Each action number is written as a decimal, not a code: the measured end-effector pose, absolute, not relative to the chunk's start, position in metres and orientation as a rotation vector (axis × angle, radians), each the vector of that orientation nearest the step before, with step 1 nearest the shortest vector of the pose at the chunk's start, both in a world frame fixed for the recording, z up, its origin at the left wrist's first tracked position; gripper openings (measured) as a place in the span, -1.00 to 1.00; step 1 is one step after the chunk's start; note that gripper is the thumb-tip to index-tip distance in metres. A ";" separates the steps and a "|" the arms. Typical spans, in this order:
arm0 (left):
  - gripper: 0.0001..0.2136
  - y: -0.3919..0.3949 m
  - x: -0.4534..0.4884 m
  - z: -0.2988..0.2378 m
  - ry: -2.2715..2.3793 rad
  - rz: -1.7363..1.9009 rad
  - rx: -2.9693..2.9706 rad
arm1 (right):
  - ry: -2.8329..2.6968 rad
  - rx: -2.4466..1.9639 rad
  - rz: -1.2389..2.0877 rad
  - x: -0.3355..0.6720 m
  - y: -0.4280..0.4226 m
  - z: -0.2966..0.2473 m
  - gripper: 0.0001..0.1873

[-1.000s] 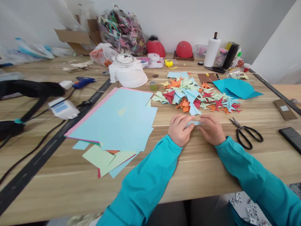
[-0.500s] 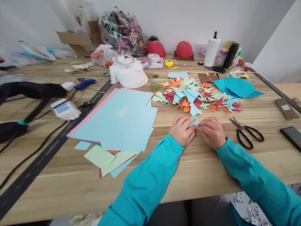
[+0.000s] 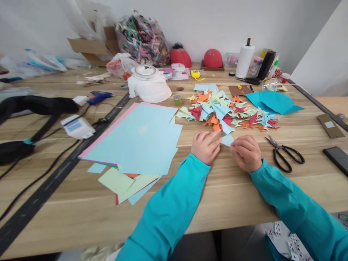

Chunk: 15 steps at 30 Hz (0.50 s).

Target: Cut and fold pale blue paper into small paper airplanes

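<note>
A small light-blue folded paper (image 3: 227,140) lies on the wooden table (image 3: 231,195) between my hands. My right hand (image 3: 246,152) is curled, its fingertips pinching the paper's right edge. My left hand (image 3: 206,146) rests just left of the paper with its fingers stretched toward it, touching or nearly touching its corner. Beyond them spreads a heap of folded paper shapes (image 3: 228,112) in blue, green, orange and red. Both my sleeves are teal.
A stack of large light-blue and pink sheets (image 3: 138,137) lies to the left, with cut scraps (image 3: 122,183) in front. Black scissors (image 3: 285,154) and a phone (image 3: 338,157) lie to the right. A teal sheet (image 3: 273,101), a white container (image 3: 148,85), a glue gun (image 3: 98,96) and cables are farther back.
My left hand has drawn back to the left and let go of the small blue paper. The paper now lies more unfolded and visible, still pinched by my right hand.
</note>
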<state>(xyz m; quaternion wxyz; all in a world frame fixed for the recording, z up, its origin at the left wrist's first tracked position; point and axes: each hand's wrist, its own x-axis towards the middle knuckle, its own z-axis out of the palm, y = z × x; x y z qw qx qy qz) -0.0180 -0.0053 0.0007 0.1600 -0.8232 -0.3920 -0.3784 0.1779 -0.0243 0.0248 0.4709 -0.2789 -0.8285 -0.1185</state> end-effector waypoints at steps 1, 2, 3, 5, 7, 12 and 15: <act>-0.81 -0.005 -0.018 0.000 -1.129 -1.074 -2.358 | -2.024 -0.672 -0.285 0.178 -0.025 0.025 -0.85; -0.81 -0.005 -0.018 0.000 -1.139 -1.076 -2.354 | -2.015 -0.660 -0.283 0.178 -0.025 0.026 -0.85; -0.80 -0.005 -0.019 -0.001 -1.151 -1.083 -2.346 | -2.004 -0.648 -0.282 0.178 -0.025 0.026 -0.84; -0.79 -0.005 -0.019 -0.002 -1.172 -1.096 -2.341 | -1.987 -0.621 -0.282 0.178 -0.026 0.027 -0.84; -0.79 -0.004 -0.019 -0.003 -1.199 -1.092 -2.365 | -1.975 -0.597 -0.282 0.178 -0.027 0.029 -0.84; -0.75 -0.002 -0.025 -0.006 -1.339 -1.162 -2.362 | -1.871 -0.604 -0.251 0.180 -0.030 0.034 -0.79; -0.75 -0.002 -0.027 -0.005 -1.359 -1.201 -2.367 | -1.866 -0.647 -0.196 0.180 -0.030 0.033 -0.79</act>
